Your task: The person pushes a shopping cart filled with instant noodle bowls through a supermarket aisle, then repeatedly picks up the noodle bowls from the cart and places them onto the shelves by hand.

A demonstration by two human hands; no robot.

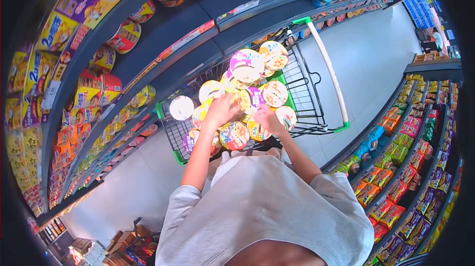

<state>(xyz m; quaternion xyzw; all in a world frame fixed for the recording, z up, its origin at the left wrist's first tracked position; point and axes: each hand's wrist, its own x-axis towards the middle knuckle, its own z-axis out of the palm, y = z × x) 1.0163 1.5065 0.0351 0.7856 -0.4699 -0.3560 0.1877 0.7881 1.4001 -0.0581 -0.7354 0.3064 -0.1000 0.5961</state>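
Instant noodle cups with bright round lids are heaped in a black wire shopping cart [302, 100] in front of me. My left hand [222, 110] reaches into the pile, fingers curled against a yellow noodle cup [243, 102]. Close beside it, my right hand [269, 119] has its fingers bent at the lower edge of a purple-and-yellow cup [256, 96]. Glare and overlapping cups partly hide the fingertips of both hands. Behind them lie a purple-and-white cup [247, 63] and an orange-yellow cup [273, 55]. A white-lidded cup [182, 108] sits at the cart's left end.
Shelves of cup noodles [124, 36] run along the left and far side, near the cart. On the right, a sloped rack holds bagged noodles [396, 187]. The cart's pale handle [329, 73] stands at its right end. Cardboard boxes [121, 241] are stacked lower left.
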